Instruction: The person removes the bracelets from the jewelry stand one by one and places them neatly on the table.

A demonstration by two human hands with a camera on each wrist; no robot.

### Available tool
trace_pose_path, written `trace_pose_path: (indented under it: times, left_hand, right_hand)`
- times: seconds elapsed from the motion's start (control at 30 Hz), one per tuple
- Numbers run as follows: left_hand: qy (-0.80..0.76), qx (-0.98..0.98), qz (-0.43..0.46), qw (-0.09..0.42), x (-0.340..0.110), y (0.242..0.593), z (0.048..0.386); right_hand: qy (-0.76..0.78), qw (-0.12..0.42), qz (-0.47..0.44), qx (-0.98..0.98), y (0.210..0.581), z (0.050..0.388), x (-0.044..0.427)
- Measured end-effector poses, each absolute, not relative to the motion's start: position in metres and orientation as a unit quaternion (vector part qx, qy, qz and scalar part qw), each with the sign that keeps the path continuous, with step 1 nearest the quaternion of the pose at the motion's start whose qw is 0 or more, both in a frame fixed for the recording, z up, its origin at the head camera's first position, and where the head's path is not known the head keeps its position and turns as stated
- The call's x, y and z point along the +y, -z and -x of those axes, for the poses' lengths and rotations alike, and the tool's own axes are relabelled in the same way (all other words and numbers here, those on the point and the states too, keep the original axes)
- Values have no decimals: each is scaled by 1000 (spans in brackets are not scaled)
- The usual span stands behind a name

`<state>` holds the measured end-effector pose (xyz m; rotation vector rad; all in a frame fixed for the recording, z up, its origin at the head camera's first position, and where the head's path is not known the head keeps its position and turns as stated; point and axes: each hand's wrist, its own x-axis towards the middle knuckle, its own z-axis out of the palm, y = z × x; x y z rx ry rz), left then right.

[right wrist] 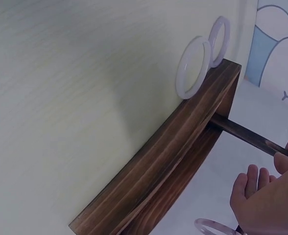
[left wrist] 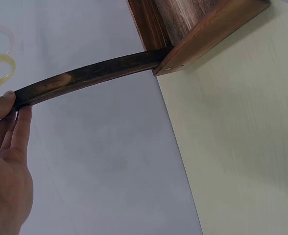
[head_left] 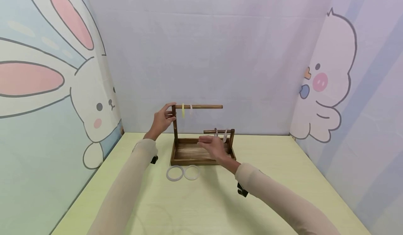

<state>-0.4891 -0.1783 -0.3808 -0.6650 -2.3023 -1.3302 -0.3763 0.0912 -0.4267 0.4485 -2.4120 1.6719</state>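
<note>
Your left hand (head_left: 162,122) pinches the tall post (head_left: 175,130) of the wooden stand (head_left: 189,152), seemingly steadying it; your right hand (head_left: 214,148), fingers relaxed, holds nothing. Bangles (head_left: 183,111) hang on its bars (head_left: 207,106); lifting the two loose bangles (head_left: 175,179) before its tray (head_left: 195,162) calls for pinching their rims.

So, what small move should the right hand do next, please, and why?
Perhaps lower the right hand to the nearer of the two pale bangles lying on the table in front of the stand. It seems to hold nothing, other bangles hang on both bars, and the left hand holds the post.
</note>
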Motion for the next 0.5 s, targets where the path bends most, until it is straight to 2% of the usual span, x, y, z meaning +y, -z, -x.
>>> trace_pose_path:
  times: [0.2, 0.5]
  left_hand:
    - [476, -821, 242, 200, -177, 380, 489]
    - [474, -822, 240, 205, -178, 382, 491]
  right_hand:
    - [-560, 118, -160, -804, 418, 381, 92]
    - [-562, 108, -126, -810, 414, 396, 90]
